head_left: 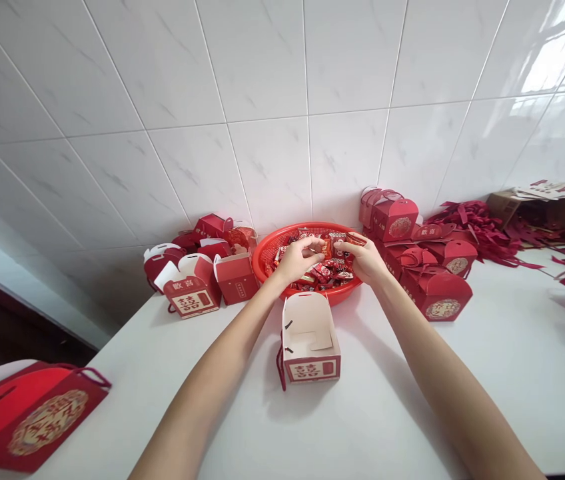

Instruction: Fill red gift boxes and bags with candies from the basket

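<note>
A round red plastic basket [261, 257] full of red-wrapped candies [323, 272] stands against the tiled wall. Over its left part is my left hand [301, 259], thumb and fingers curled towards a small orange-red packet [328, 249]; whether it grips the packet is unclear. My right hand [366, 259], over the basket's right side, has its fingers closed on a wrapped candy [355, 240]. Between my forearms, just in front of the basket, an open red and white box [311, 333] shows a bare white inside, with a dark red cord hanging at its left.
Open red boxes [193, 293] stand left of the basket, closed ones [437, 293] are stacked to its right. Dark red ribbons [477, 227] and a cardboard box [505, 210] lie farther right. Another red box [37, 413] sits at the near left edge of the white table [282, 440].
</note>
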